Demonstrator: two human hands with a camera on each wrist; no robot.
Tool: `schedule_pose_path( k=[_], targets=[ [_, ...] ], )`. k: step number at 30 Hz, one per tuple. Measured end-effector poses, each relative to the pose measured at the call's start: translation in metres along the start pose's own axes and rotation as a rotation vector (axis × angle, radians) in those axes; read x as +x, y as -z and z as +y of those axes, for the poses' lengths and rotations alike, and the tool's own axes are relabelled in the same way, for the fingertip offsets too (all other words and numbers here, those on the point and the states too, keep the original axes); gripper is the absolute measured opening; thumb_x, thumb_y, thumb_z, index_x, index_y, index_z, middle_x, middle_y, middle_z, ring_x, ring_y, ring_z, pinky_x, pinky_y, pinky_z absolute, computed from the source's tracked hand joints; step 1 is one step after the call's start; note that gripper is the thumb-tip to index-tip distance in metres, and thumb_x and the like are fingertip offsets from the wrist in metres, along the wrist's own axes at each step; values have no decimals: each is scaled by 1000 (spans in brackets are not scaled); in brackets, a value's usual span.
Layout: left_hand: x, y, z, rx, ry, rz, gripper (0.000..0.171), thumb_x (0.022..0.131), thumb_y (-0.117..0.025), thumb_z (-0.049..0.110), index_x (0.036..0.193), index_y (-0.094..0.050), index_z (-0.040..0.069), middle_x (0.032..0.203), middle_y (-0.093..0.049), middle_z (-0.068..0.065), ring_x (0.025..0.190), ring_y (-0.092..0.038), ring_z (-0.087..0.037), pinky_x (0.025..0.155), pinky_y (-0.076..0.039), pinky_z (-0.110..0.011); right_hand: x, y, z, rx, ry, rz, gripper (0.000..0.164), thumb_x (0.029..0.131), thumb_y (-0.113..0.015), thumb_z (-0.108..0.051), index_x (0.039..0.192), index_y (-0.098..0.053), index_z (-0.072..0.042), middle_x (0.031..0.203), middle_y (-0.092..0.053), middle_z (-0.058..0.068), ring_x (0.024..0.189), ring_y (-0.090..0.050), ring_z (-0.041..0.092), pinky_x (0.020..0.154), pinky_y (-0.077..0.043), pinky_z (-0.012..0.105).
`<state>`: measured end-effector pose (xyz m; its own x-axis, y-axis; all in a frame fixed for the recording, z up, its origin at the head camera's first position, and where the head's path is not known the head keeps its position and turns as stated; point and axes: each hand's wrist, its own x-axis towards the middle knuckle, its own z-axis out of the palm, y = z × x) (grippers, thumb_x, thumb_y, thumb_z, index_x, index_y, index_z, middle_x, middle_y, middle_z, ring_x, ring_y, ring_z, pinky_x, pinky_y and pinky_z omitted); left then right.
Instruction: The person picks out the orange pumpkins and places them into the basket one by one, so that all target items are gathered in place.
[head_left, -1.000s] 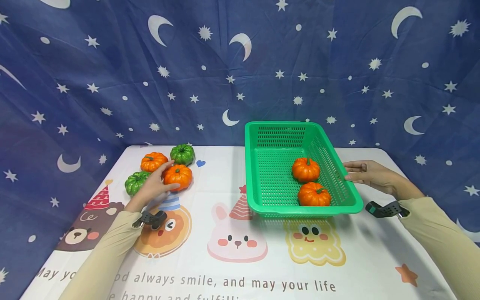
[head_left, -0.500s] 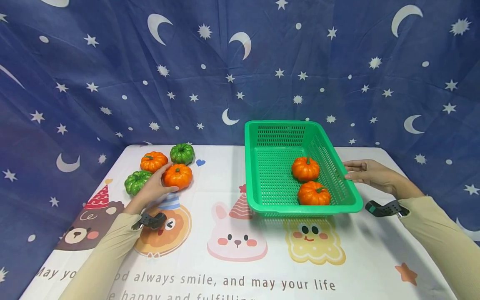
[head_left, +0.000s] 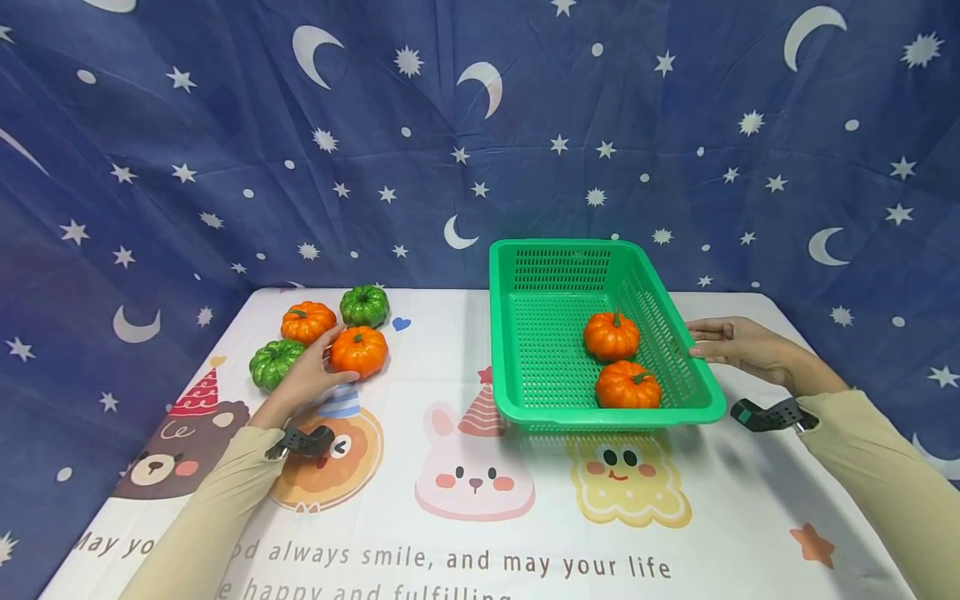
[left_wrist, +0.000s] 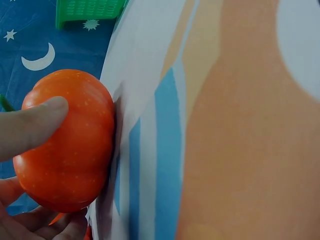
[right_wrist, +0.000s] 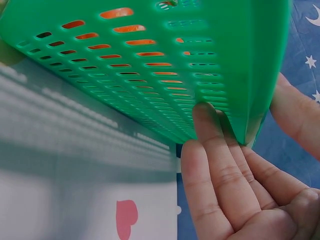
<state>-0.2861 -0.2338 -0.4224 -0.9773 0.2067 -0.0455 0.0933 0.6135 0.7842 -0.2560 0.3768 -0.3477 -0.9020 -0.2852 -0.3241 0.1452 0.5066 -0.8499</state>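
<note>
In the head view my left hand (head_left: pixel 306 373) holds an orange pumpkin (head_left: pixel 360 352) at the table's left side. The left wrist view shows the thumb (left_wrist: pixel 37 125) across the pumpkin's skin and the other fingers (left_wrist: pixel 70 227) around its far side. On the right, my right hand (head_left: pixel 742 348) holds the rim of a green plastic basket (head_left: pixel 611 418). In the right wrist view its fingertips (right_wrist: pixel 204 112) press the slotted wall under the rim, while the thumb (right_wrist: pixel 297 117) reaches over the rim's edge. Two orange pumpkins, one farther back (head_left: pixel 611 337) and one nearer (head_left: pixel 628 387), lie inside the basket.
Close around my left hand are another orange pumpkin (head_left: pixel 307 323), a green pumpkin (head_left: pixel 364 307) behind and a second green pumpkin (head_left: pixel 274 365) to the left. A white cartoon-printed cloth (head_left: pixel 450 400) covers the table. A blue starry curtain (head_left: pixel 420 108) hangs behind it.
My left fingers have settled around the orange pumpkin, which has shifted slightly to the right in the last half second. The right hand and basket stay in place.
</note>
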Motion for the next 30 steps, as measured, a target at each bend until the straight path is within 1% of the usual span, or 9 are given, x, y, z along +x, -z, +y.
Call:
schedule_pose_path(
  k=[2, 7, 10, 15, 22, 24, 25, 28, 30],
  targets=[
    [1, 0, 0, -1, 15, -1, 86, 84, -68, 9, 150, -13, 4, 152, -20, -27, 136, -25, -48, 113, -23, -58, 0, 0, -1, -4, 1, 0, 73, 92, -59, -14, 145, -16, 13, 135, -45, 6, 97, -55, -14, 87, -50, 14],
    [2, -2, 1, -4, 42, 2, 88, 83, -69, 11, 151, -12, 6, 152, -20, -27, 137, -23, -48, 113, -22, -59, 0, 0, -1, -1, 1, 1, 73, 92, -59, -14, 145, -16, 12, 135, -45, 5, 97, -55, -13, 87, -50, 14],
    [2, -2, 0, -11, 54, 3, 89, 83, -69, 11, 151, -12, 7, 153, -18, -26, 138, -22, -47, 113, -20, -59, 0, -1, -1, -6, -5, 2, 73, 92, -59, -15, 145, -16, 12, 138, -42, 9, 97, -55, -14, 87, -50, 14],
    [0, -3, -1, -41, 54, -2, 93, 81, -71, 10, 152, -10, 8, 155, -16, -24, 140, -20, -46, 114, -19, -58, 1, -1, 0, -9, -8, 3, 74, 92, -59, -14, 145, -16, 13, 141, -40, 13, 97, -55, -14, 88, -50, 15],
    [-1, -4, -3, -76, 20, -13, 98, 79, -71, 3, 152, -5, 6, 156, -11, -25, 142, -14, -45, 116, -16, -56, 1, 0, 1, 18, -3, -4, 74, 92, -59, -13, 145, -15, 13, 128, -49, -3, 97, -57, -12, 87, -51, 15],
    [-1, -4, -4, -85, 8, -15, 97, 79, -71, 1, 151, -6, 5, 155, -11, -25, 141, -15, -45, 116, -17, -55, 1, 0, 1, 15, -4, -3, 74, 92, -59, -13, 145, -15, 13, 131, -48, 1, 97, -56, -12, 87, -51, 15],
    [-1, -4, -5, -91, 7, -14, 97, 79, -70, 1, 151, -6, 5, 156, -11, -24, 142, -15, -45, 116, -18, -55, 1, 0, 0, 10, -5, -3, 74, 92, -59, -13, 145, -15, 13, 135, -46, 6, 97, -56, -12, 87, -51, 15],
    [-1, -5, -6, -111, 19, -11, 95, 79, -69, 0, 151, -7, 6, 156, -11, -23, 142, -15, -45, 115, -20, -54, 1, -1, 0, -7, -10, -1, 74, 92, -59, -14, 145, -15, 13, 146, -33, 25, 97, -55, -14, 87, -50, 14],
    [-1, -5, -6, -118, 37, -5, 95, 80, -69, 1, 152, -8, 7, 157, -10, -22, 142, -15, -45, 115, -21, -54, 1, -1, 0, -15, -11, -1, 74, 92, -59, -15, 145, -15, 12, 148, -24, 31, 96, -54, -15, 88, -50, 15]
  ],
)
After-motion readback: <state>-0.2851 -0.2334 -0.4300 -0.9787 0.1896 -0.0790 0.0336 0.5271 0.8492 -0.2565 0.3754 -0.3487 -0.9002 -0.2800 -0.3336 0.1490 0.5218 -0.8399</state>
